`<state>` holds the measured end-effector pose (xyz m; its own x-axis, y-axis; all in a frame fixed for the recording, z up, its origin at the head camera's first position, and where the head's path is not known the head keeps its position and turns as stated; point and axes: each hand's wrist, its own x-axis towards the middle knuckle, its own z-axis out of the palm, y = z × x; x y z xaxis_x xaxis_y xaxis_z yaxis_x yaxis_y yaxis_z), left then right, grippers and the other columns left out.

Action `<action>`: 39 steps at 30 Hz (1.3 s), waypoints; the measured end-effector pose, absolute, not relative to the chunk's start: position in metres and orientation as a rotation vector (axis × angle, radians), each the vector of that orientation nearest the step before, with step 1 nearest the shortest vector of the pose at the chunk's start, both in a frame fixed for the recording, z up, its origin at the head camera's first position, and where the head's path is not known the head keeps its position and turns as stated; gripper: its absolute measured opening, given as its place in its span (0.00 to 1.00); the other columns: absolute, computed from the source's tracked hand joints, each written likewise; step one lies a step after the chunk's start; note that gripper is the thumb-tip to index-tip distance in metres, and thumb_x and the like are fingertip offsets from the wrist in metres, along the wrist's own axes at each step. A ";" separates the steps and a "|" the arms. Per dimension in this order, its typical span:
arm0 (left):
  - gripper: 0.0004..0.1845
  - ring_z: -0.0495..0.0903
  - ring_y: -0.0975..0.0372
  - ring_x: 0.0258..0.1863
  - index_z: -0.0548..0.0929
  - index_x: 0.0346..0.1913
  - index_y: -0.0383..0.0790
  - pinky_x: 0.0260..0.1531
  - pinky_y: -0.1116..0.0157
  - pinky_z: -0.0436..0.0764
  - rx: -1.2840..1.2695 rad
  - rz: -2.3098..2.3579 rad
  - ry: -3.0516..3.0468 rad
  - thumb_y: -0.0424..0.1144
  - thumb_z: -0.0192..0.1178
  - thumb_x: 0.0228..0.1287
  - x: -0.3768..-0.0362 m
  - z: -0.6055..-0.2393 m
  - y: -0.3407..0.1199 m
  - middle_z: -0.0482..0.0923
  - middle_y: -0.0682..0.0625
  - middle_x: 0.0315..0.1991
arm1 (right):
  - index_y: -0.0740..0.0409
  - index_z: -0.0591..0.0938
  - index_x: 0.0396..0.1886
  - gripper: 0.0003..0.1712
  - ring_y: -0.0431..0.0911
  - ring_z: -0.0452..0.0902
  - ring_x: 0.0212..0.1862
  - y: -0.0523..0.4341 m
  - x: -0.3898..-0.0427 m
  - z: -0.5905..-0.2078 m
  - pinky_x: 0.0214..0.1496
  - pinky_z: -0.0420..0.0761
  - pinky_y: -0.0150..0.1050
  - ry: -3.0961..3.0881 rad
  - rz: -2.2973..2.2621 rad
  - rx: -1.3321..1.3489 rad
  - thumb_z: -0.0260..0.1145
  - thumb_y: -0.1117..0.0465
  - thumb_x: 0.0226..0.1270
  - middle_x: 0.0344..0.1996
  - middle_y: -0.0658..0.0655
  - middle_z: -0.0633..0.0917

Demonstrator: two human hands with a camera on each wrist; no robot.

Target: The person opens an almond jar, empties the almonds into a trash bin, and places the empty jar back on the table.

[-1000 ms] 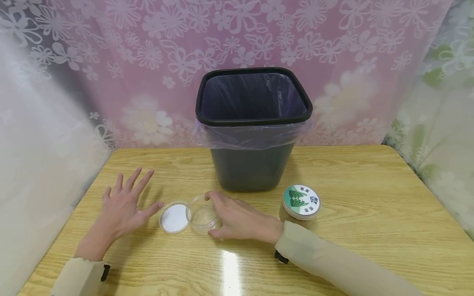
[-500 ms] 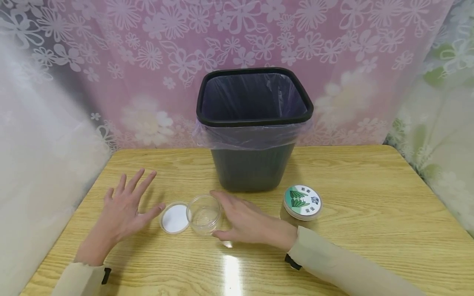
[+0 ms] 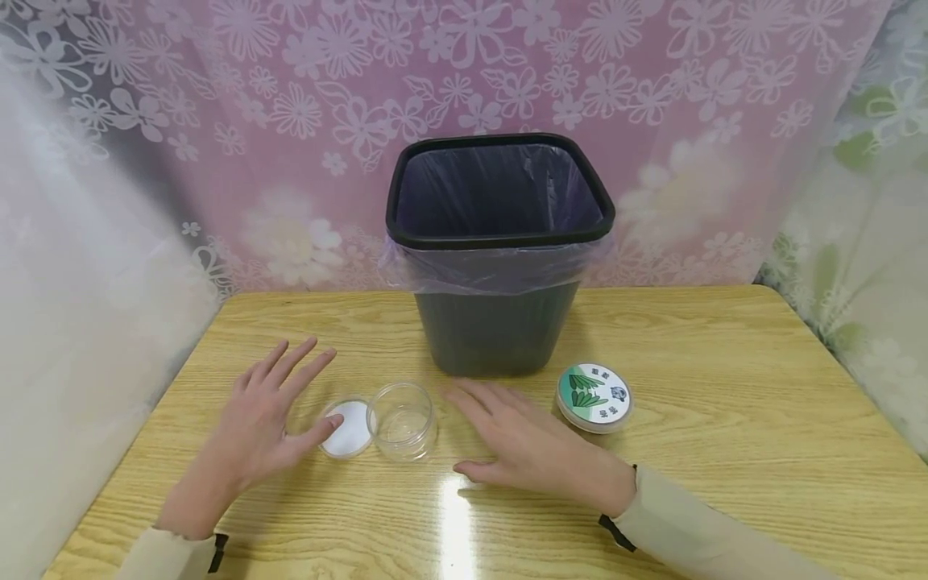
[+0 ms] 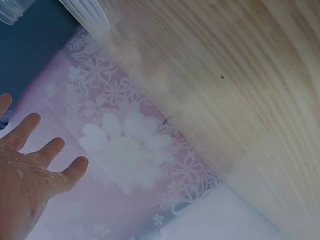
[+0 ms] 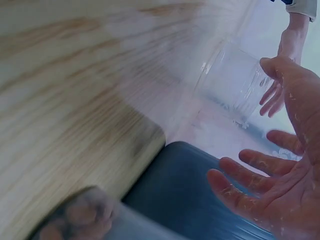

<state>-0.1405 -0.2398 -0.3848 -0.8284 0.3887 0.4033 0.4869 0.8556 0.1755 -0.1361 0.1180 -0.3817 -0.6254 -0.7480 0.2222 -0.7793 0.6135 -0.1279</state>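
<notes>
A clear, lidless plastic jar (image 3: pixel 403 423) stands upright on the table in the head view. Beside it on the left lies a round lid (image 3: pixel 350 429) with a white disc inside a clear rim. My left hand (image 3: pixel 264 415) is spread out to the left, its thumb overlapping the lid in the head view. Just right of the jar, my right hand (image 3: pixel 532 447) has its fingers extended and apart from it. The right wrist view also shows the jar (image 5: pixel 230 80) beyond the thumb, with nothing in my right palm (image 5: pixel 295 195).
Behind the jar stands a dark bin (image 3: pixel 496 322) lined with a thin purple bag. A second jar with a green and white printed lid (image 3: pixel 595 397) sits at the right, and brownish contents show in it in the right wrist view. Floral curtains (image 3: pixel 304 121) surround the wooden table (image 3: pixel 710 362).
My right hand has let go of the clear jar and drawn away to the right. My left hand has shifted right, bringing its thumb over the lid.
</notes>
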 end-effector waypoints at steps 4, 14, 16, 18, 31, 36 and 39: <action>0.43 0.63 0.37 0.74 0.68 0.77 0.57 0.60 0.32 0.67 -0.713 -0.408 -2.652 0.53 0.72 0.57 -0.138 -0.383 -0.233 0.67 0.45 0.76 | 0.49 0.70 0.74 0.43 0.54 0.75 0.69 0.125 -0.133 -0.380 0.65 0.81 0.54 -2.638 0.202 1.284 0.69 0.35 0.65 0.72 0.58 0.73; 0.40 0.67 0.40 0.73 0.73 0.73 0.56 0.56 0.33 0.71 -0.880 -0.419 -2.535 0.55 0.71 0.57 -0.131 -0.385 -0.216 0.69 0.48 0.74 | 0.47 0.79 0.64 0.37 0.54 0.78 0.64 0.142 -0.130 -0.385 0.54 0.83 0.52 -2.375 0.038 1.294 0.72 0.35 0.59 0.64 0.59 0.80; 0.39 0.67 0.41 0.72 0.73 0.73 0.55 0.56 0.34 0.72 -0.909 -0.424 -2.512 0.55 0.70 0.57 -0.130 -0.386 -0.213 0.69 0.48 0.74 | 0.46 0.80 0.62 0.35 0.55 0.78 0.63 0.145 -0.130 -0.386 0.52 0.83 0.52 -2.342 0.032 1.292 0.73 0.35 0.58 0.63 0.59 0.81; 0.39 0.68 0.41 0.72 0.73 0.73 0.54 0.55 0.34 0.73 -0.934 -0.426 -2.492 0.54 0.70 0.57 -0.130 -0.386 -0.210 0.69 0.48 0.74 | 0.46 0.82 0.60 0.34 0.55 0.78 0.63 0.149 -0.131 -0.386 0.52 0.83 0.51 -2.316 0.031 1.289 0.74 0.36 0.58 0.61 0.59 0.82; 0.35 0.66 0.41 0.73 0.74 0.72 0.53 0.57 0.35 0.74 -1.013 -0.426 -2.476 0.61 0.63 0.65 -0.128 -0.387 -0.196 0.68 0.46 0.75 | 0.50 0.83 0.55 0.36 0.57 0.80 0.60 0.166 -0.134 -0.381 0.47 0.84 0.52 -2.251 0.090 1.224 0.81 0.40 0.49 0.59 0.61 0.83; 0.37 0.66 0.42 0.74 0.74 0.73 0.53 0.59 0.35 0.74 -1.026 -0.417 -2.481 0.60 0.66 0.62 -0.127 -0.386 -0.191 0.68 0.46 0.75 | 0.50 0.82 0.56 0.38 0.58 0.80 0.60 0.176 -0.135 -0.380 0.48 0.84 0.54 -2.260 0.115 1.193 0.83 0.41 0.46 0.59 0.61 0.83; 0.37 0.66 0.42 0.74 0.74 0.73 0.53 0.58 0.35 0.75 -1.036 -0.410 -2.479 0.60 0.65 0.62 -0.126 -0.387 -0.188 0.68 0.46 0.75 | 0.50 0.82 0.57 0.37 0.58 0.80 0.60 0.182 -0.135 -0.379 0.47 0.84 0.54 -2.269 0.133 1.184 0.81 0.41 0.49 0.60 0.62 0.82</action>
<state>-0.1264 -0.1879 -0.3871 -0.6338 0.6025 0.4851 0.7267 0.6787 0.1064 -0.1353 0.1816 -0.3789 -0.4451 -0.7231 0.5283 -0.7800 0.6028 0.1680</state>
